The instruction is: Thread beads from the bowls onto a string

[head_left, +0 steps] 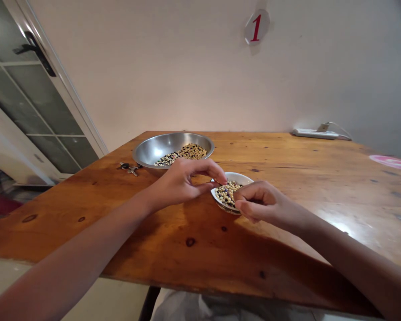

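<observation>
- Left hand (182, 183) grips rim of small white bowl (233, 177), held just above wooden table (173, 263)
- Right hand (259, 203) curls over mixed seeds (226, 194), fingertips hidden, grip unclear
- Steel bowl (163, 149) behind holds more seeds (189, 152)

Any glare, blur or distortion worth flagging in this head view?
Head view: wide-angle distortion skews the table and door; glare marks the tabletop's right side; the steel bowl shines softly; left hand, right hand and white dish show no obvious blur.
</observation>
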Demonstrator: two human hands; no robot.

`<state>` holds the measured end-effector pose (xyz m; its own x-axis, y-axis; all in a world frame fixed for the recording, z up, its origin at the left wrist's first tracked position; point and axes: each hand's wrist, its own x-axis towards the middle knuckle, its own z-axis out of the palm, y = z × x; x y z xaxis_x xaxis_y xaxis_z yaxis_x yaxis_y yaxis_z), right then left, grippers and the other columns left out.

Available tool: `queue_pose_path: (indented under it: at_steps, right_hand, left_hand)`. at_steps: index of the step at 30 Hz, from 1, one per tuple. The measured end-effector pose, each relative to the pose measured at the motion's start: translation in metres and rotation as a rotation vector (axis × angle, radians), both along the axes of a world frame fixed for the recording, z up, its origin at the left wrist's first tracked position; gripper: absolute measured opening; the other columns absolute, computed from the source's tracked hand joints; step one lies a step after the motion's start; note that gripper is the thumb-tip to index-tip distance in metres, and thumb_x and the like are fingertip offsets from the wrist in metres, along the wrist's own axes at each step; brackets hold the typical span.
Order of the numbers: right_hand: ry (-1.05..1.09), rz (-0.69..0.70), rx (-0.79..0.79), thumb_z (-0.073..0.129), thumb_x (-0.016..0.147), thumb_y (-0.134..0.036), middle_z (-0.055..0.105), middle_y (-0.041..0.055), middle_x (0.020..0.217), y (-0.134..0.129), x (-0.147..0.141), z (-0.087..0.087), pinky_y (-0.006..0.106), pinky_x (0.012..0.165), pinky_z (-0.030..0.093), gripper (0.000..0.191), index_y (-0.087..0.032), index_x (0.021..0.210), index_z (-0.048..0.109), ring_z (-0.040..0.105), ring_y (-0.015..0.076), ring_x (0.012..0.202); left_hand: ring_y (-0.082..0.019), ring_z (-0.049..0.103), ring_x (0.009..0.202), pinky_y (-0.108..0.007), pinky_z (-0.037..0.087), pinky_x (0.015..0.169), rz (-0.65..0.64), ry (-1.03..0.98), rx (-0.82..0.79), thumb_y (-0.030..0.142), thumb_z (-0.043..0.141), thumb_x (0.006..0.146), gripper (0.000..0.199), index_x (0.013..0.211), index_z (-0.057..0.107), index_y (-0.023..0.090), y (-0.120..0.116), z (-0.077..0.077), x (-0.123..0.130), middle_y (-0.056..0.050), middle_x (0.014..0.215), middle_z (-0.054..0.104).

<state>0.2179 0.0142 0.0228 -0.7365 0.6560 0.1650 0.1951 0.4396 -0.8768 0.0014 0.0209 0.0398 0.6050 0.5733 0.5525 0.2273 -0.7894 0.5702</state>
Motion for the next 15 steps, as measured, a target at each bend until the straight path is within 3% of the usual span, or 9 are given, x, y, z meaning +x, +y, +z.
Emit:
queue_pose_path:
  at_steps: [4, 9, 12, 15]
  right_hand:
    - [-0.008, -0.006, -0.029, 0.047, 0.075, -0.019, 0.034, -0.0059, 0.049, -0.0002, -0.0001, 0.0007, 0.024, 0.043, 0.018, 0.026, -0.018, 0.050, 0.040, 0.026, 0.0056, 0.046]
    - [-0.065, -0.040, 0.000, 0.048, 0.075, -0.021, 0.032, -0.0060, 0.049, -0.0016, -0.0030, 0.0021, 0.023, 0.042, 0.018, 0.028, -0.018, 0.050, 0.038, 0.026, 0.0056, 0.046]
    - [-0.085, -0.070, 0.055, 0.046, 0.078, -0.024, 0.035, -0.0052, 0.050, -0.0014, -0.0048, 0.0015, 0.022, 0.043, 0.022, 0.029, -0.018, 0.050, 0.040, 0.030, 0.0058, 0.046]
    - [-0.121, -0.144, 0.219, 0.046, 0.080, -0.024, 0.038, -0.0042, 0.051, 0.0010, -0.0056, -0.0017, 0.022, 0.045, 0.024, 0.029, -0.018, 0.051, 0.043, 0.033, 0.0065, 0.048]
  left_hand:
    - [-0.008, 0.066, 0.081, -0.015, 0.052, 0.068, 0.040, 0.085, 0.153, 0.012, 0.060, 0.082, 0.009, 0.091, 0.064, 0.015, -0.0003, -0.0002, 0.0020, -0.002, 0.085, 0.071]
    - [-0.009, 0.066, 0.082, -0.020, 0.053, 0.073, 0.040, 0.126, 0.266, 0.011, 0.058, 0.083, 0.011, 0.091, 0.064, 0.017, -0.0012, -0.0012, 0.0030, -0.003, 0.087, 0.071]
    - [-0.010, 0.066, 0.082, -0.020, 0.053, 0.073, 0.062, 0.118, 0.239, 0.012, 0.058, 0.083, 0.012, 0.092, 0.063, 0.017, 0.0010, -0.0038, 0.0025, -0.002, 0.088, 0.071]
    - [-0.009, 0.067, 0.082, -0.019, 0.054, 0.075, 0.107, 0.067, 0.189, 0.013, 0.058, 0.083, 0.011, 0.092, 0.063, 0.016, 0.0043, -0.0073, 0.0034, -0.002, 0.088, 0.071]
